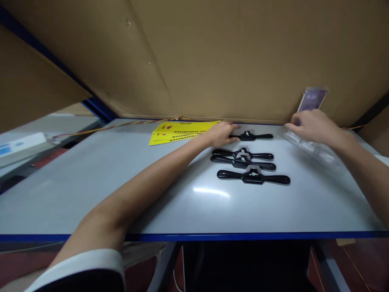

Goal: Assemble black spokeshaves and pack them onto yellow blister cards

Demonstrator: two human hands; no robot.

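Observation:
Several black spokeshaves lie on the table, their handles running left to right. My left hand (224,133) has its thumb and fingers around the left handle of the farthest spokeshave (247,135). Closer in, two spokeshaves (243,160) lie against each other, and another spokeshave (253,177) is nearest me. At the right, my right hand (310,125) is closed at the edge of a clear plastic blister pack (322,156), which is blurred. Yellow cards (173,132) printed with woodworking lettering are fanned beside my left hand, partly behind my forearm.
A phone (313,99) showing 18:30 leans on the brown back panel (212,61) behind my right hand. Thin yellow and red wires (130,123) run along the table's back edge. A white box (22,148) sits on the neighbouring surface at left. The table (170,215) has a blue front edge.

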